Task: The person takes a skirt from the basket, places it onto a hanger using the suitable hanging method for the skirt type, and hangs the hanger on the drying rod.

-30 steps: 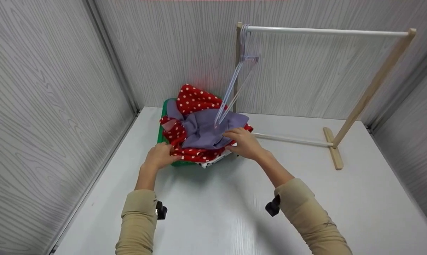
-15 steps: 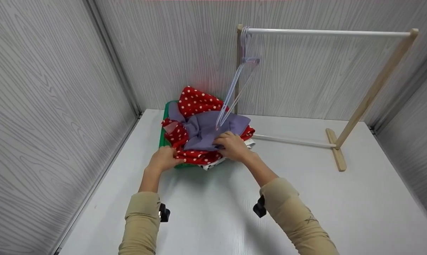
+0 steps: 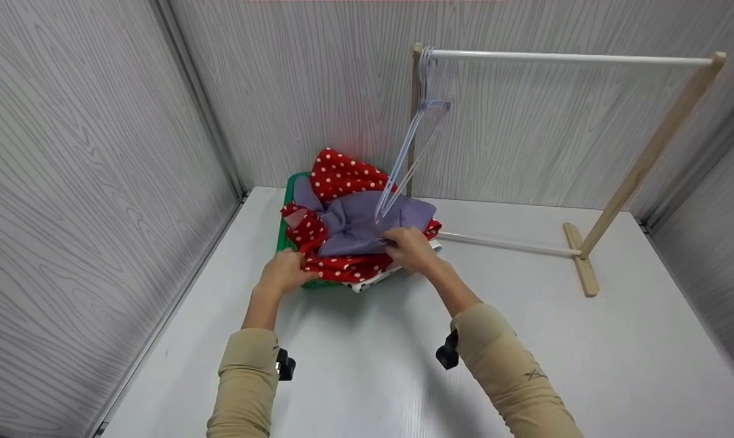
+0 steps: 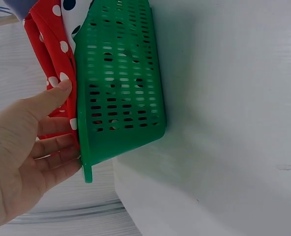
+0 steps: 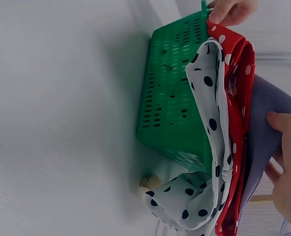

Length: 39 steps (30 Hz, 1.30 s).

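A green basket (image 4: 118, 142) is heaped with clothes. At its near left corner my left hand (image 3: 283, 272) pinches the front fold of a red polka-dot garment (image 3: 348, 267), the thumb on the cloth and the fingers behind it by the rim. On top lies a plain purple garment (image 3: 356, 222). My right hand (image 5: 289, 169) pinches this one's near edge between thumb and fingers. A white garment with black dots (image 5: 207, 91) hangs over the basket's front side, below the red one. How the garments lie deeper in the basket is hidden.
Right of the basket stands a rack with a white rail (image 3: 567, 58) and wooden posts (image 3: 652, 152). Several thin hangers (image 3: 403, 146) hang at the rail's left end, their lower tips reaching over the purple garment. Grey wood-grain walls enclose the white table (image 3: 354, 365).
My right hand has moved left from the basket's near right corner, then slightly back right, and now pinches the purple garment's edge. My left hand stays at the near left corner.
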{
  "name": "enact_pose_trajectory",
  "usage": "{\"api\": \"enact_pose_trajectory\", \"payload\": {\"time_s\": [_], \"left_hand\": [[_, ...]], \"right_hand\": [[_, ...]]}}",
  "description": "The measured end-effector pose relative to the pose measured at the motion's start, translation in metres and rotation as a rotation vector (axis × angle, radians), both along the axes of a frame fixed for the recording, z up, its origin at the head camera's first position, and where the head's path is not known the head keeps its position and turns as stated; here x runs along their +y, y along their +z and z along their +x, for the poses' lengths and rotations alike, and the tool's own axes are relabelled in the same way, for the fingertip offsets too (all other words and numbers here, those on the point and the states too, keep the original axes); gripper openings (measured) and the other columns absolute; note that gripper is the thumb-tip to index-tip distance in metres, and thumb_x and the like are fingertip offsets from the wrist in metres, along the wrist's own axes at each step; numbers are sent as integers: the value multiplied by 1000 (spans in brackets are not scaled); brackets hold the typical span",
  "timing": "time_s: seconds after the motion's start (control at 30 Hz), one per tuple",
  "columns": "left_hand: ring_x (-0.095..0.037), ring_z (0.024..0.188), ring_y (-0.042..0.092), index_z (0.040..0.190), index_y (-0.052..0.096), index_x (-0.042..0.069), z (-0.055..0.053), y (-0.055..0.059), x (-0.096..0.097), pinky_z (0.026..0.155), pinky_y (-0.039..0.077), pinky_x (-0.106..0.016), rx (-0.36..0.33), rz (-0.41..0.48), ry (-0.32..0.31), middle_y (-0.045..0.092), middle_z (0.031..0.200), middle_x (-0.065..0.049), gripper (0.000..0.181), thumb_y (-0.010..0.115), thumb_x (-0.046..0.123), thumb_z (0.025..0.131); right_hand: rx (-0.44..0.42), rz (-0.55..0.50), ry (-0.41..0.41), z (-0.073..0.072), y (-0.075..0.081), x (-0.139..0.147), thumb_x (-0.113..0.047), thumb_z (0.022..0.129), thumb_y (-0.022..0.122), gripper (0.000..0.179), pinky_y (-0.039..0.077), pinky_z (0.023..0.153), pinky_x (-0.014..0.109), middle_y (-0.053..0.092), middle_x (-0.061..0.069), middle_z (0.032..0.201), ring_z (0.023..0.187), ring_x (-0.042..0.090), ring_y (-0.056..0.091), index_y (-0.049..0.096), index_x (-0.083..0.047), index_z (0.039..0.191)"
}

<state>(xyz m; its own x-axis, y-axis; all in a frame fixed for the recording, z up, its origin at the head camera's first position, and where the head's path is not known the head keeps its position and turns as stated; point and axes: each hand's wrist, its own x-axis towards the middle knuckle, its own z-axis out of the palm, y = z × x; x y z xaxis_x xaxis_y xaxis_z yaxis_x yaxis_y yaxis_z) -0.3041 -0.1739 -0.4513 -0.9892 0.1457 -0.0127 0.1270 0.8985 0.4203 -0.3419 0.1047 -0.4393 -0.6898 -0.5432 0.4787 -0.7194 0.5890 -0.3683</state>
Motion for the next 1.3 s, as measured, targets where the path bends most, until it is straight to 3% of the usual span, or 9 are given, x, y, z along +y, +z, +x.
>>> {"api": "enact_pose_trajectory", "payload": {"time_s": [0.1,0.2,0.4,0.53,0.67,0.83,0.93,1.3], "left_hand": [[-23,74,47,83,61,2,-1,0,0,60,41,-32,3,-4,9,51,79,-9,33,72,33,80],[-22,73,47,85,62,1,-1,1,1,61,43,-33,13,-14,14,53,80,-11,36,73,34,79],[-23,74,49,93,63,-2,-1,4,2,64,44,-35,11,-9,28,56,84,-12,39,73,33,78],[-22,72,48,90,62,0,-1,4,2,61,41,-32,-12,22,46,54,78,-9,36,74,32,78],[-22,70,47,86,61,1,-1,4,2,59,39,-31,-20,22,50,52,74,-8,34,73,32,78],[-21,70,47,86,61,2,-2,3,3,59,38,-31,-27,-1,58,52,73,-7,35,73,34,79],[-21,69,47,85,60,2,-2,3,3,59,37,-31,-34,-3,60,51,72,-6,35,73,34,79],[-20,68,46,81,61,4,-2,4,5,59,37,-31,-24,9,71,51,69,-4,32,73,33,78]], "right_hand": [[-64,-57,14,-1,2,8,1,80,57,16,48,73,39,67,9,87,76,19,59,68,1,92],[-69,-92,37,-2,7,17,1,80,57,15,49,69,38,66,9,83,71,16,55,68,1,90],[70,-85,111,-3,16,39,3,75,59,16,50,69,39,68,8,82,73,20,61,70,-1,87],[186,-25,171,0,19,52,4,73,62,15,50,69,39,68,8,81,76,22,64,70,-2,85],[232,48,212,3,22,64,6,70,65,17,50,64,37,66,7,79,71,20,62,70,-4,83],[187,146,183,8,27,76,-1,69,71,18,48,62,36,63,6,82,69,19,57,68,-4,86],[161,153,159,9,31,84,-2,68,73,21,47,63,37,63,6,83,70,19,56,67,-4,88],[160,-31,116,6,45,126,13,64,69,23,47,59,35,57,9,77,68,19,55,63,-1,82]]}}
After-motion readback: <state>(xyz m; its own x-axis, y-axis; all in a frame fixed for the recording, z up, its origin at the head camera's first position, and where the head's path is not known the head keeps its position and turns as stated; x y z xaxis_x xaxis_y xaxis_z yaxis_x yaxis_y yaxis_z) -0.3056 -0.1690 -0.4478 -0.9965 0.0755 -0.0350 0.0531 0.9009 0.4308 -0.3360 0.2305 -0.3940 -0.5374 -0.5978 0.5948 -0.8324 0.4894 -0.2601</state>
